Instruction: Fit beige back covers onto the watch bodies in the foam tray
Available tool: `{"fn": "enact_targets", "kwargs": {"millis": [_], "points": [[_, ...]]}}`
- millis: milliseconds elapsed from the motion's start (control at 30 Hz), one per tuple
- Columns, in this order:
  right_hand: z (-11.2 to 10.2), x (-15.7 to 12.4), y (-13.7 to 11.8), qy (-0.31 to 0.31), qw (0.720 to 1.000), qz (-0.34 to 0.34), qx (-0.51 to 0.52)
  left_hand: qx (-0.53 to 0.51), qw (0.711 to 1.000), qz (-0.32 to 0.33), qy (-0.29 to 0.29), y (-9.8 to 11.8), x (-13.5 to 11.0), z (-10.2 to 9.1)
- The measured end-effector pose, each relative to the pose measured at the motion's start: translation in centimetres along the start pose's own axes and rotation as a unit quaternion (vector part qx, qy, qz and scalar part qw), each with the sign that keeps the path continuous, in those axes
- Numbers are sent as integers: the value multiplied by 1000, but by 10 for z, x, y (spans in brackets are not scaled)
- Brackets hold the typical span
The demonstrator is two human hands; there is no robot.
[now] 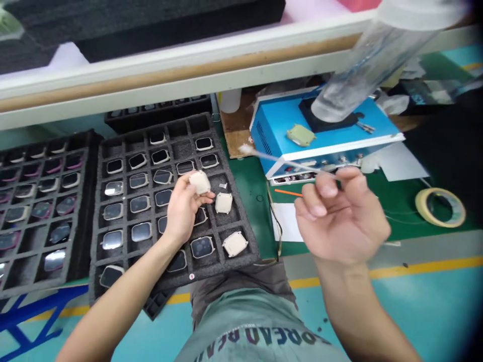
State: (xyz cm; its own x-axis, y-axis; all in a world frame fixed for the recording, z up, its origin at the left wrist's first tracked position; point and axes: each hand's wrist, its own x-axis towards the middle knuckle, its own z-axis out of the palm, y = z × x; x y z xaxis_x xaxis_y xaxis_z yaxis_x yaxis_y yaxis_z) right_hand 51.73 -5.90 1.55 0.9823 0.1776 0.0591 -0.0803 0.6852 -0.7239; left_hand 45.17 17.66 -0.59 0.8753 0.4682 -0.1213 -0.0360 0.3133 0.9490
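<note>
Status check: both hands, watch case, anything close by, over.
Left hand holding cream watch case above foam tray. Right hand holding white-tipped stick. Blue box behind stick.

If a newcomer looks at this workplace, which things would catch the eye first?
Probably the bright blue box, right of centre, with a clear cylinder on top. Next comes the grey foam tray of watch-like pieces, left of centre, where the left hand holds a cream case. The right hand, at lower right, holds a thin white-tipped stick.
</note>
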Motion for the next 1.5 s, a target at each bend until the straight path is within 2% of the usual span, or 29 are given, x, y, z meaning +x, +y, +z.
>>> {"fn": "enact_targets", "kwargs": {"millis": [100,233,367,600,867,1067,1500], "points": [[20,13,13,-59,997,-26,-30,15,1000,-3,-18,-5,-3,-1],[39,27,46,-98,984,-77,-127,16,1000,2,-22,-7,-7,-1],[40,34,72,-159,962,-89,-204,32,999,-1,-13,-6,-10,-1],[32,27,101,-151,953,-127,-230,73,997,8,-24,-10,-12,1],[16,21,111,-140,919,-170,-326,90,995,35,-34,-12,-13,4],[17,22,113,-163,920,-176,-309,100,993,51,-32,-12,-14,4],[19,20,112,-163,916,-177,-321,105,993,40,-25,-12,-15,5]]}}
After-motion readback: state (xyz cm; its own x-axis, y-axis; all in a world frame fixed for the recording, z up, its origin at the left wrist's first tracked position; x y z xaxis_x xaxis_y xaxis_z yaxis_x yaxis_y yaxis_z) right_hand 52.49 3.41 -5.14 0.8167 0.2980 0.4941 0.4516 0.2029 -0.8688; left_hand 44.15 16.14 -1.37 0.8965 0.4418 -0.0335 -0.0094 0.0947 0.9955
